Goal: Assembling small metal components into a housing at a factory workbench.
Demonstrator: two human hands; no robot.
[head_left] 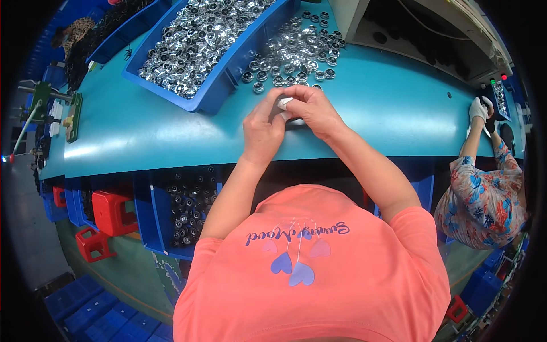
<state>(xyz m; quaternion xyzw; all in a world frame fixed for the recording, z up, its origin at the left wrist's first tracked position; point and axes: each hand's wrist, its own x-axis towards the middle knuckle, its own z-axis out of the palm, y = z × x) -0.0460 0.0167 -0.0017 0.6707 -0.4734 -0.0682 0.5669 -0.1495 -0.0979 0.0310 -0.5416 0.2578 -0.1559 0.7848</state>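
Note:
My left hand [263, 126] and my right hand [320, 115] meet above the turquoise table [370, 114], fingers curled and thumbs close together. White wrapping [284, 103] shows on fingertips between them. Both hands are closed; whatever they hold is hidden by the fingers. Just beyond my fingertips lie many loose, shiny round parts [289, 69], silvery and clear with black centres. To their left, a long blue bin [213, 94] stands tilted across the table, heaped with more of the same parts [199, 43].
Beyond the loose parts stands a pale open-fronted cabinet [356, 34]. At far right a co-worker's gloved hand [477, 109] is beside a small bin of parts [500, 100]. Under the table, a blue bin [154, 219] holds dark round parts; red stools [114, 212] stand left. A green fixture [74, 117] sits at the left.

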